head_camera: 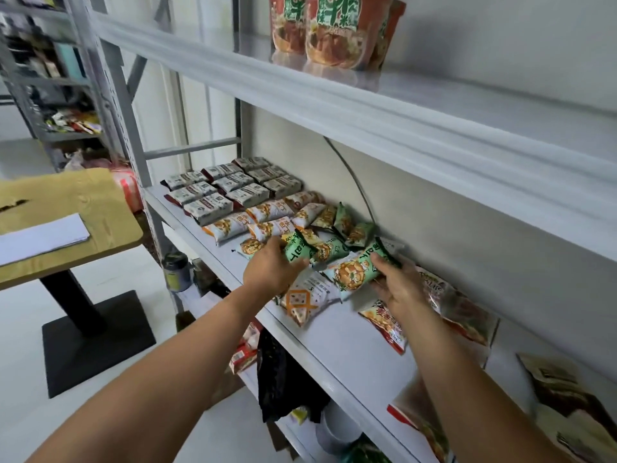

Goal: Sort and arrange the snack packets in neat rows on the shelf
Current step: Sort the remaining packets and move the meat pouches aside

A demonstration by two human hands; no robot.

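Observation:
On the white middle shelf lie dark-edged white packets in neat rows at the far left. Beside them sit orange-printed white packets, then a loose heap of green packets. My left hand grips one green packet at the front of the heap. My right hand holds another green packet just to the right, thumb on top. A white packet with an orange cross lies below my left hand. Red packets lie under and right of my right hand.
Large red noodle bags stand on the upper shelf. A brown pouch lies at the shelf's right end. A wooden table with white paper stands to the left. More goods fill the lower shelf and a far rack.

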